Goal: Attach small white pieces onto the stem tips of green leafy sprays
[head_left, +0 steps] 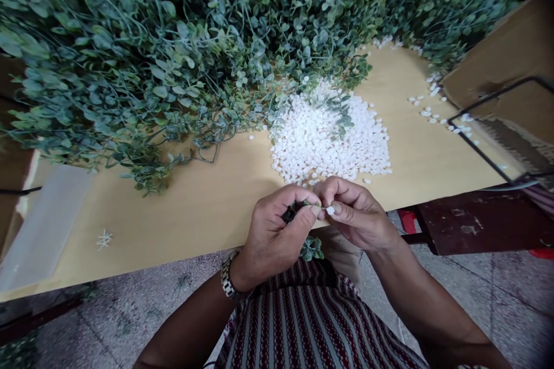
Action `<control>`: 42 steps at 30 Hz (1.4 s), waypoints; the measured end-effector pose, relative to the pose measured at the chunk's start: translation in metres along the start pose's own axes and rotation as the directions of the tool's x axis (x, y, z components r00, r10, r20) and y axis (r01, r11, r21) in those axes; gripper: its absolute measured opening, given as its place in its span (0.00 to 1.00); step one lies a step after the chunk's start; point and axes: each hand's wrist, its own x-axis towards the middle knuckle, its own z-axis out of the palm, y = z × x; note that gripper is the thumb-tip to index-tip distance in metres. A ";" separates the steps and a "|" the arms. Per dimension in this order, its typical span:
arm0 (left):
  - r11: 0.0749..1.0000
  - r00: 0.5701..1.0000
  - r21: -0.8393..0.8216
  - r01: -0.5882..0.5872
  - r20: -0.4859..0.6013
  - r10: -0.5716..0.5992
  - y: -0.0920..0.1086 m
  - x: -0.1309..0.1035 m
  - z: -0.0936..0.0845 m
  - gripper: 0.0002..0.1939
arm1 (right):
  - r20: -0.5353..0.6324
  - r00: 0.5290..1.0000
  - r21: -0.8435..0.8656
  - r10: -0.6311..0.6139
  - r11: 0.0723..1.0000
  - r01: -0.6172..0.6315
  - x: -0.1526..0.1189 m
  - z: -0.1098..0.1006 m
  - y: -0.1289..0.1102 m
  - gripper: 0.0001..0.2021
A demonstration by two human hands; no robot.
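Note:
Over the table's front edge, my left hand (279, 230) pinches a green leafy stem between thumb and fingers; its lower leaves (311, 248) hang below the hand. My right hand (357, 213) meets it fingertip to fingertip and holds a small white piece (330, 210) at the stem's tip. Just beyond both hands lies a wide pile of small white pieces (333, 138), with a leafy sprig (344, 118) on top of it. The part of the stem inside my left hand is mostly hidden.
A large heap of green artificial foliage (173, 46) covers the back of the table (173, 219). At the left are a translucent strip (47, 225) and a white star-shaped piece (104, 238). Cardboard (506, 63) and a black wire frame (493, 95) stand at the right.

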 end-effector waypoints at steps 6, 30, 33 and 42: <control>0.999 1.000 0.043 -0.011 0.022 0.010 0.001 0.002 0.002 0.04 | 0.011 1.000 0.055 0.010 0.998 -0.011 0.001 -0.002 0.002 0.08; 0.990 0.997 0.128 -0.067 -0.034 0.072 -0.002 0.002 0.004 0.05 | -0.022 0.998 -0.089 -0.052 0.995 0.049 -0.004 -0.002 0.008 0.05; 0.989 0.996 0.128 -0.074 -0.038 0.079 -0.004 0.001 0.004 0.05 | -0.091 0.993 -0.147 -0.076 0.987 0.062 -0.006 0.002 0.009 0.06; 0.987 0.993 0.152 -0.061 -0.088 0.075 -0.003 0.004 0.005 0.06 | -0.125 0.989 -0.126 -0.076 0.990 0.060 -0.005 0.007 0.004 0.04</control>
